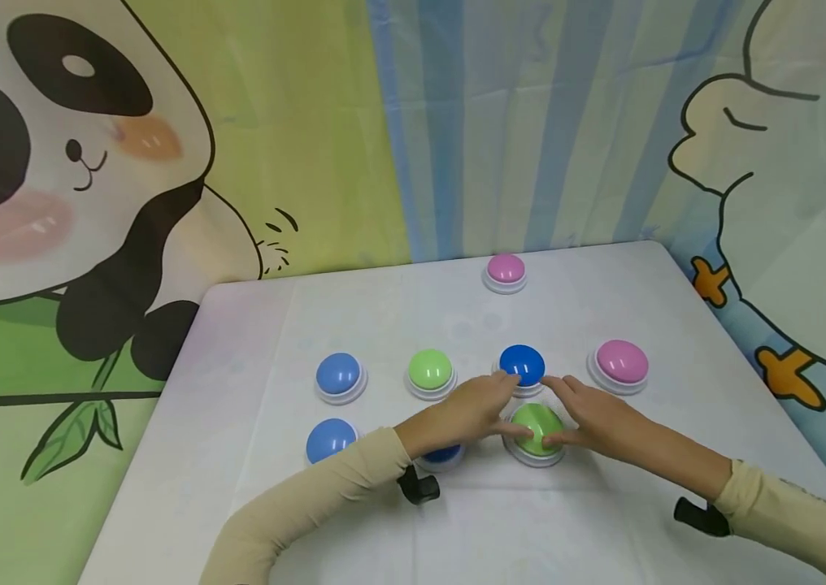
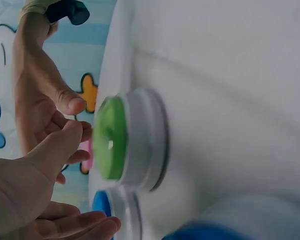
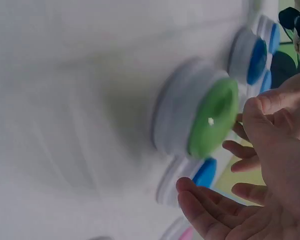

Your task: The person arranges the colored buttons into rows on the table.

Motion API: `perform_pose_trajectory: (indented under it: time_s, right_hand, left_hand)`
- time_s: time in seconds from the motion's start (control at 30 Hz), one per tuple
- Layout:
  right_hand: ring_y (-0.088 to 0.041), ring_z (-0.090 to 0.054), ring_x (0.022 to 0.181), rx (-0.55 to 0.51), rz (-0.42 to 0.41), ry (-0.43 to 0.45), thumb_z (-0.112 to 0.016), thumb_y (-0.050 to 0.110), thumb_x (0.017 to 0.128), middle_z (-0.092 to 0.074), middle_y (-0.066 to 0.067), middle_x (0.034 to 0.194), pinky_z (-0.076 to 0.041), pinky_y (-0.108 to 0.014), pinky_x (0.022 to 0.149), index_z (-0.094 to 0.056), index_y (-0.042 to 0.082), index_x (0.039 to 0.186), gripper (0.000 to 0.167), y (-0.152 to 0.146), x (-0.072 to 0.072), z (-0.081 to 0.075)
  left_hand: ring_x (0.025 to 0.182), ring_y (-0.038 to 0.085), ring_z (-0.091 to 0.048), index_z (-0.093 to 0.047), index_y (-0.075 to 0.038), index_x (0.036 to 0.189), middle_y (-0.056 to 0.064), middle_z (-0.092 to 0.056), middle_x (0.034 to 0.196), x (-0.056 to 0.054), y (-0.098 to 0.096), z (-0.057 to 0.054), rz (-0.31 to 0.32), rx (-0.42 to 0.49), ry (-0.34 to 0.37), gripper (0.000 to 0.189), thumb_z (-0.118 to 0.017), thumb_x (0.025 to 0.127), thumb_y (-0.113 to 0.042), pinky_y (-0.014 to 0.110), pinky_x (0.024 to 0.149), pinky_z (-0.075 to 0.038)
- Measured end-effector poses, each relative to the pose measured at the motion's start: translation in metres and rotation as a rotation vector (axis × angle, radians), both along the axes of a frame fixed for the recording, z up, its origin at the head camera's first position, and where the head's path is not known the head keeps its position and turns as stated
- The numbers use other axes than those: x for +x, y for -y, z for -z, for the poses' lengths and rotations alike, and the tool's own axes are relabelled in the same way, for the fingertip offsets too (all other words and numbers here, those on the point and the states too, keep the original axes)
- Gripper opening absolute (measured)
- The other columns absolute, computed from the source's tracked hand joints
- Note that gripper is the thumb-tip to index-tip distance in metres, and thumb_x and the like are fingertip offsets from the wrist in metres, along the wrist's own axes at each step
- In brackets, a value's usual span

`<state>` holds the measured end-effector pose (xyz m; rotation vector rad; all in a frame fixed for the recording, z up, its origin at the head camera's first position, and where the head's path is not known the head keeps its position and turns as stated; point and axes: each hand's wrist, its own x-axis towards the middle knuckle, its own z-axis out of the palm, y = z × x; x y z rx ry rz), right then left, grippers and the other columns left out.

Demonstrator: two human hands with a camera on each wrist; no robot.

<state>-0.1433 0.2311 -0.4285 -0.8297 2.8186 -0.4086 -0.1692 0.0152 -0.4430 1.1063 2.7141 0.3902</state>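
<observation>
In the head view, a green push button point(image 1: 539, 421) on a round white base sits between my two hands, with a dark blue button point(image 1: 523, 363) just behind it. My left hand point(image 1: 475, 406) comes from the left, thumb at the green dome and fingers by the blue one. From the right, my right hand point(image 1: 592, 413) mirrors it. Both wrist views show the thumbs close to the green dome point(image 2: 109, 142); whether they touch it I cannot tell. The fingers are relaxed and grip nothing. Under my left wrist, another dark blue button point(image 1: 443, 455) is partly hidden.
A pink button point(image 1: 621, 361) stands right of my right hand, another pink one point(image 1: 506, 268) at the far edge. Leftward are a green button point(image 1: 431, 370) and two lighter blue buttons point(image 1: 338, 374), one partly behind my sleeve. The white table point(image 1: 369, 317) meets a cartoon-printed curtain point(image 1: 310, 122).
</observation>
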Motion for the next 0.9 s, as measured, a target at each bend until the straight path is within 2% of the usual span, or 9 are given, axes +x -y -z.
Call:
perform_pose_trajectory:
  time_s: [0.17,0.23,0.3,0.43,0.53,0.6,0.73,0.8,0.9]
  right_hand:
    - [-0.034,-0.069,0.094,-0.085,0.008,-0.054,-0.078,0.031,0.081,-0.061,-0.025,0.118,-0.06,-0.032,0.064,-0.042,0.0,0.136,0.073,0.001,-0.037,-0.021]
    - [-0.034,-0.067,0.095,-0.099,0.027,-0.053,-0.076,0.026,0.084,-0.06,-0.025,0.116,-0.06,-0.032,0.066,-0.04,-0.001,0.136,0.069,0.004,-0.06,-0.031]
    - [-0.036,-0.066,0.098,-0.101,0.059,-0.032,-0.074,0.024,0.086,-0.059,-0.026,0.117,-0.061,-0.036,0.07,-0.038,-0.001,0.137,0.067,0.009,-0.086,-0.039]
    - [-0.04,-0.063,0.105,-0.091,0.117,0.003,-0.071,0.022,0.089,-0.053,-0.03,0.124,-0.058,-0.045,0.083,-0.036,-0.004,0.138,0.066,0.024,-0.144,-0.042]
    - [-0.044,-0.056,0.115,-0.082,0.156,0.012,-0.07,0.021,0.089,-0.048,-0.033,0.13,-0.051,-0.053,0.096,-0.036,-0.007,0.138,0.066,0.036,-0.185,-0.032]
    - [-0.046,-0.052,0.119,-0.077,0.191,0.024,-0.07,0.021,0.089,-0.047,-0.034,0.131,-0.047,-0.056,0.101,-0.038,-0.007,0.137,0.065,0.044,-0.207,-0.023]
    - [-0.05,-0.043,0.125,-0.048,0.271,0.087,-0.07,0.019,0.088,-0.041,-0.036,0.135,-0.041,-0.061,0.105,-0.035,-0.007,0.14,0.068,0.055,-0.235,-0.007]
    - [-0.051,-0.039,0.129,-0.022,0.301,0.138,-0.069,0.017,0.088,-0.037,-0.037,0.138,-0.038,-0.062,0.107,-0.03,-0.005,0.143,0.07,0.058,-0.243,-0.001]
    - [-0.051,-0.037,0.131,-0.004,0.319,0.2,-0.067,0.013,0.088,-0.033,-0.037,0.14,-0.036,-0.061,0.109,-0.026,-0.004,0.144,0.072,0.059,-0.249,0.007]
  left_hand:
    - [0.112,0.016,-0.062,-0.045,-0.005,0.141,0.009,-0.06,0.129,-0.037,0.004,-0.025,-0.087,0.064,0.057,0.071,-0.062,0.09,-0.052,0.027,0.092,-0.054]
    - [0.12,0.019,-0.059,-0.043,-0.006,0.143,0.01,-0.056,0.136,-0.059,0.002,-0.034,-0.135,0.07,0.04,0.07,-0.061,0.091,-0.049,0.031,0.1,-0.051]
    - [0.116,0.019,-0.06,-0.045,-0.004,0.14,0.01,-0.058,0.132,-0.087,-0.001,-0.04,-0.175,0.075,-0.002,0.065,-0.062,0.092,-0.045,0.032,0.1,-0.051]
    - [0.104,0.018,-0.06,-0.05,-0.003,0.131,0.01,-0.062,0.119,-0.147,-0.008,-0.035,-0.234,0.101,-0.048,0.051,-0.065,0.093,-0.034,0.029,0.093,-0.052]
    - [0.108,0.019,-0.058,-0.05,-0.002,0.131,0.011,-0.061,0.122,-0.18,-0.013,-0.022,-0.306,0.121,-0.02,0.048,-0.065,0.093,-0.026,0.03,0.097,-0.05]
    - [0.116,0.021,-0.055,-0.047,-0.003,0.135,0.011,-0.058,0.128,-0.194,-0.016,-0.013,-0.372,0.127,0.006,0.051,-0.066,0.093,-0.024,0.032,0.104,-0.047]
    - [0.119,0.022,-0.052,-0.047,-0.002,0.134,0.012,-0.053,0.128,-0.208,-0.02,0.005,-0.477,0.136,0.009,0.05,-0.066,0.092,-0.021,0.033,0.108,-0.045]
    - [0.124,0.023,-0.051,-0.046,-0.004,0.136,0.012,-0.053,0.132,-0.212,-0.019,0.013,-0.495,0.163,0.03,0.049,-0.065,0.093,-0.018,0.033,0.111,-0.042]
    - [0.131,0.022,-0.048,-0.045,-0.006,0.139,0.01,-0.051,0.139,-0.213,-0.018,0.021,-0.478,0.223,0.09,0.049,-0.062,0.094,-0.012,0.034,0.115,-0.038]
